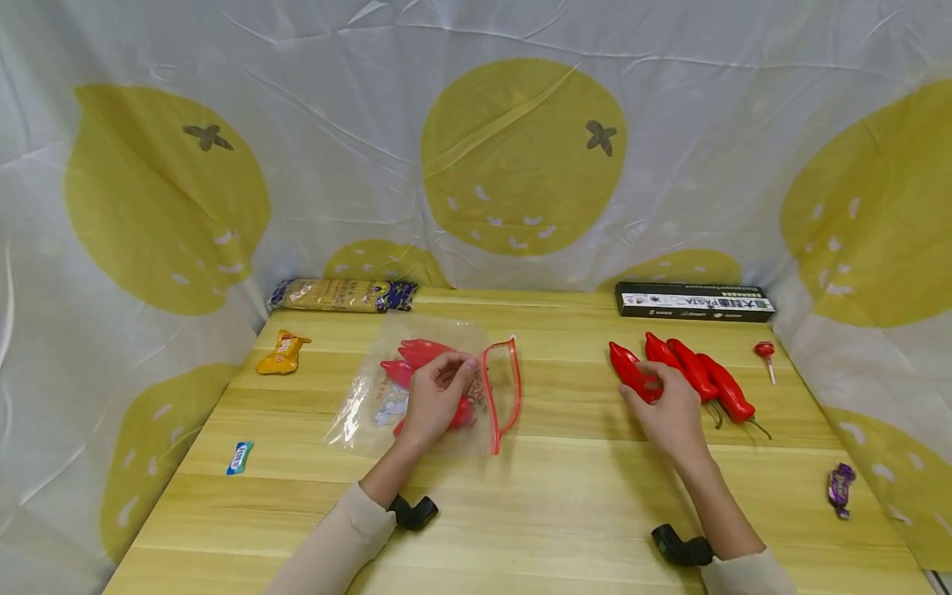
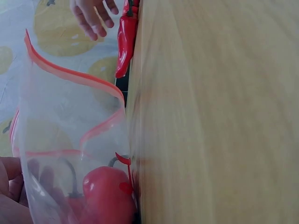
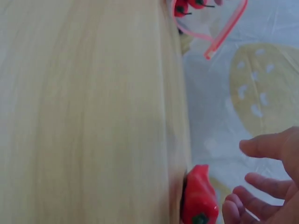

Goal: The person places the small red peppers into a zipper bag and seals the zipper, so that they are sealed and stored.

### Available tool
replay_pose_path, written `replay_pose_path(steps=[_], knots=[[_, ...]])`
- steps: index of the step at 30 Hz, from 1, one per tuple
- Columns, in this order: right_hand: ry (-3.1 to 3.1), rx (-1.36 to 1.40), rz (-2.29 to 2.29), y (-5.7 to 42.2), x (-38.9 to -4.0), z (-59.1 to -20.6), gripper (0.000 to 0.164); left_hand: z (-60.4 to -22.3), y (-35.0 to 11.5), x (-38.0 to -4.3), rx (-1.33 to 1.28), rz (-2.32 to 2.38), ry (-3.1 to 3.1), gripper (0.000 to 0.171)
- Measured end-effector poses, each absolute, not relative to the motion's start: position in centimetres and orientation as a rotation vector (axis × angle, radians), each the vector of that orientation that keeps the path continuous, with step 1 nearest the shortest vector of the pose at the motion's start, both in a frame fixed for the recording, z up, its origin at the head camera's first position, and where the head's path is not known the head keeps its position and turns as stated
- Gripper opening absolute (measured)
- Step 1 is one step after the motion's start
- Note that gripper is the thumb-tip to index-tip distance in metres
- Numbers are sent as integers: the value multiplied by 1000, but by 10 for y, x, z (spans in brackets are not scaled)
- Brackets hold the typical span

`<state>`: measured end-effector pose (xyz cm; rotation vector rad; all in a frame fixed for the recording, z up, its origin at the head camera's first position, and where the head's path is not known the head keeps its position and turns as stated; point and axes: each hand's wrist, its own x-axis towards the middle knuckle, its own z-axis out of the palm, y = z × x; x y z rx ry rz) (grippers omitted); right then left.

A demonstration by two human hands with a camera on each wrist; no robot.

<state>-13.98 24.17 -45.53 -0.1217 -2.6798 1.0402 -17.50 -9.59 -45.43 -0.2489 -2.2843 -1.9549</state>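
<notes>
A clear zip bag (image 1: 353,417) with a red zip edge lies on the table, its mouth gaping toward the right. Several red peppers (image 1: 426,352) are inside it. My left hand (image 1: 434,401) pinches the upper layer of the bag near the mouth, holding it raised; the left wrist view shows the lifted plastic (image 2: 70,112). On the right, my right hand (image 1: 673,413) hovers at the leftmost loose red pepper (image 1: 628,369), thumb and fingers spread apart. In the right wrist view that pepper (image 3: 200,198) sits beside the fingers, with a gap between. More loose red peppers (image 1: 725,388) lie just right of it.
A noodle packet (image 1: 335,295) lies at the back left, a black pasta box (image 1: 695,302) at the back right. An orange-wrapped snack (image 1: 283,354) and small blue candy (image 1: 240,458) are at left; a red lollipop (image 1: 764,351) and purple candy (image 1: 840,490) at right.
</notes>
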Motion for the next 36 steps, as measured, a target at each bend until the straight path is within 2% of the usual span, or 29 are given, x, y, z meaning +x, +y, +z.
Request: replay_pose_path(steps=[5,11,25,29,36], knots=[[-2777,-172,903,249,-143,-457,54,-474,-97,-184,-251,-1944,-2275,27],[-2841,-227,841,257,-147,-461,56,-478,-98,-186,-274,-1932,-2283,30],[-2927,-111,719,260,-152,-462,52,-445,-98,-170,-267,-1989,-2297,21],[-2882,-69,881,255,-152,-461,50,-444,-98,-169,-285,-1988,-2300,22],[-2766,55,1460,236,-154,-459,49,-442,-97,-168,-278,-1976,-2291,21]])
